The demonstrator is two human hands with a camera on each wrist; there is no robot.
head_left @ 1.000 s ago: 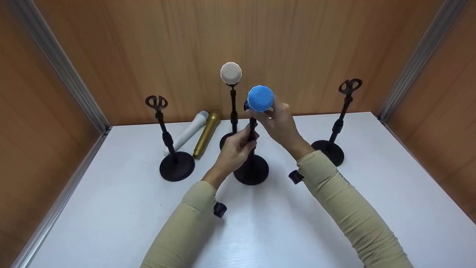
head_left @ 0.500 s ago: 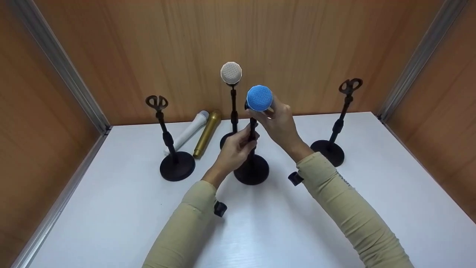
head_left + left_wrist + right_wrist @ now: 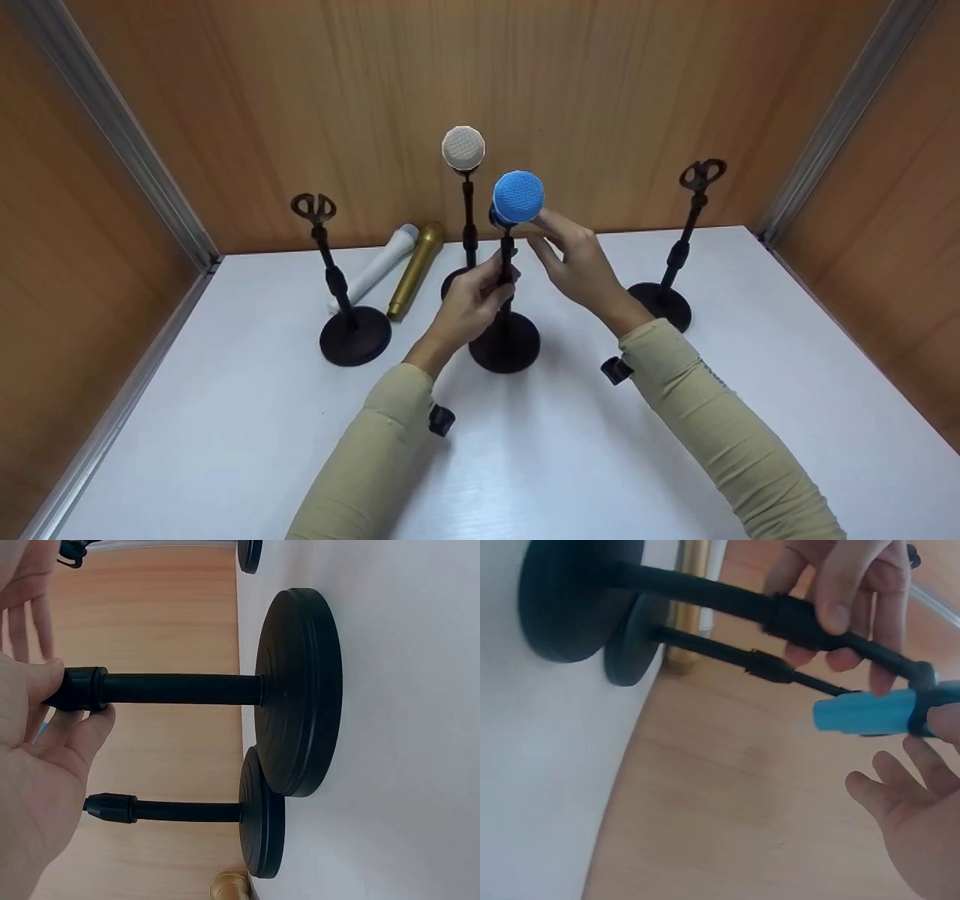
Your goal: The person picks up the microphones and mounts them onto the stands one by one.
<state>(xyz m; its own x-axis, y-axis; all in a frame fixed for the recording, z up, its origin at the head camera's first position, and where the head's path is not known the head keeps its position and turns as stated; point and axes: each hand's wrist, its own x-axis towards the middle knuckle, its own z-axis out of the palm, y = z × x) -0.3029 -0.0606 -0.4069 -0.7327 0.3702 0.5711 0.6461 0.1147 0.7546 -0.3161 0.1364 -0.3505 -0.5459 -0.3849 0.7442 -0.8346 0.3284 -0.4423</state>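
A blue microphone [image 3: 518, 196] sits in the clip of the middle black microphone stand [image 3: 504, 346], its round head facing me. My left hand [image 3: 463, 306] grips that stand's pole at the thick collar [image 3: 84, 688], thumb on one side and fingers on the other. Close beside the microphone is my right hand [image 3: 581, 274], its fingers spread and loosely bent. In the right wrist view the blue handle [image 3: 866, 714] passes through the clip, and the thumb [image 3: 946, 721] overlaps the clip while the other fingers stand apart from it.
Behind stands another stand with a white-headed microphone [image 3: 463, 148]. Stands with bare clips are at left [image 3: 355, 337] and right [image 3: 664, 304]. A white microphone [image 3: 384, 262] and a gold microphone [image 3: 416, 274] lie by the wooden back wall [image 3: 600, 97].
My right hand has loosened from the blue microphone and drawn slightly right and down. The microphone stays on the stand, and my left hand keeps its grip on the pole.
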